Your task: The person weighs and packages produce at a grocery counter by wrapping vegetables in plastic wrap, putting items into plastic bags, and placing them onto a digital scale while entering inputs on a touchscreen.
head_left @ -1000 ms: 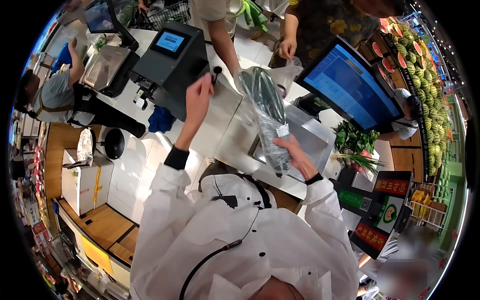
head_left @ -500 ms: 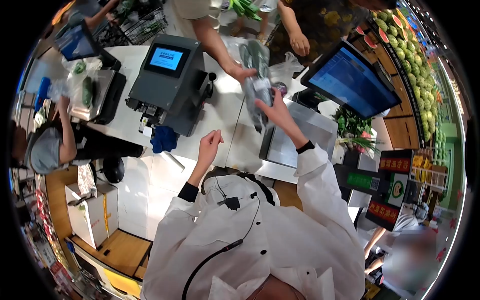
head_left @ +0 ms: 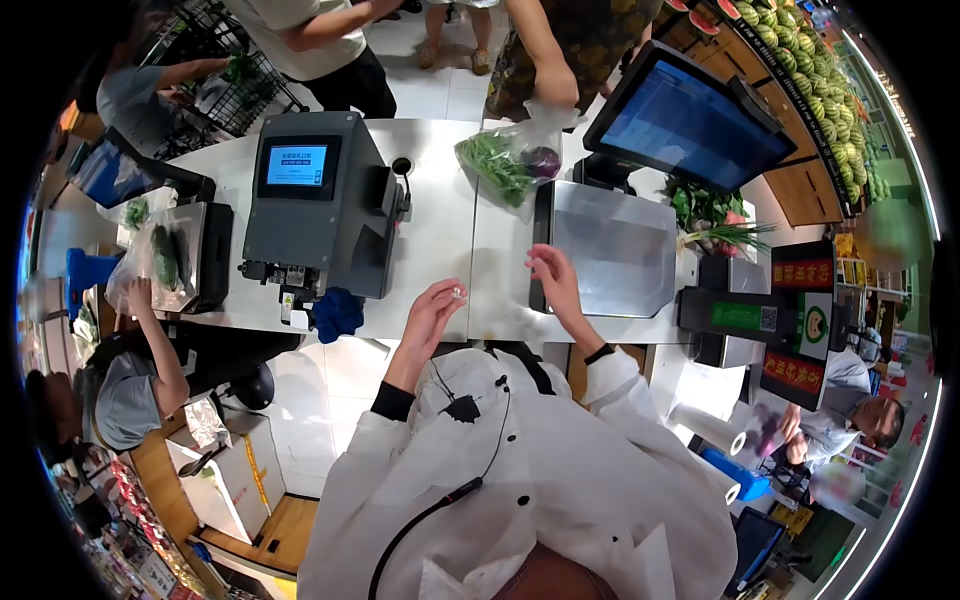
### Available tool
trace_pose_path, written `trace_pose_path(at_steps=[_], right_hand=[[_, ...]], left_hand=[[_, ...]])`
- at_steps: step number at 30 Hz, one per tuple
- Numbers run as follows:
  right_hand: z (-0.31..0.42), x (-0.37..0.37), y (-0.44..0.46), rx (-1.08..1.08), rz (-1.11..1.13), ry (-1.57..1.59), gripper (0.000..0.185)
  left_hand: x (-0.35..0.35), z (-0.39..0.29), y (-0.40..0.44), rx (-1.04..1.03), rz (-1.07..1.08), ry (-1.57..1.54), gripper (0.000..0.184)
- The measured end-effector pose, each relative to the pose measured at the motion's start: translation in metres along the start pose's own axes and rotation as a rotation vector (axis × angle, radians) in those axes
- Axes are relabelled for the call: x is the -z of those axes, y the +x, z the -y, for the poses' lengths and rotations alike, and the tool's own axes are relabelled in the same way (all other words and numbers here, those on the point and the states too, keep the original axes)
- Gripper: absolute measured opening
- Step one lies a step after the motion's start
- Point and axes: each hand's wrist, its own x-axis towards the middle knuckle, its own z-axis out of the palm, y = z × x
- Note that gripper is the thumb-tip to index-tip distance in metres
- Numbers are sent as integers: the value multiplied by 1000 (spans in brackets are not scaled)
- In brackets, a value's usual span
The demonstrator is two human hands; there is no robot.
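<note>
Hovering left hand: is reaching out over the near edge of the white counter, its grip pinching narrowly on a small pale piece, which is showing at the fingertips but is too small to make out.
Right hand: is hanging at the left edge of the steel-topped scale, its grip standing half wide with the fingers bending loosely; whether it is touching the scale, I cannot tell.
Clear bag: is lying on the counter beyond both hands, showing green vegetables and, at its right side, a round purple one.
Hand across the counter: is reaching down to the gathered top of that bag.
Monitor: is standing behind the scale, its blue screen glowing.
Grey machine: is standing left of the clear bag, its small display shining; a dark blue cloth is lying bunched at its near end.
Leafy greens: are resting right of the scale, beside spring onions.
Co-worker: is stretching one hand at the left to a second bag, where a long green vegetable is lying on another scale.
</note>
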Motion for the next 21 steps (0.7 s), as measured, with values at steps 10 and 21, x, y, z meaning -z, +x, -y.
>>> trace_pose_path(at_steps=[10, 21], right_hand=[[-24, -12, -68, 0, -14, -220, 20], [-107, 112, -213, -117, -832, -419, 16]], left_hand=[[82, 50, 54, -10, -319, 547, 19], [115, 53, 70, -578, -579, 1262, 11]])
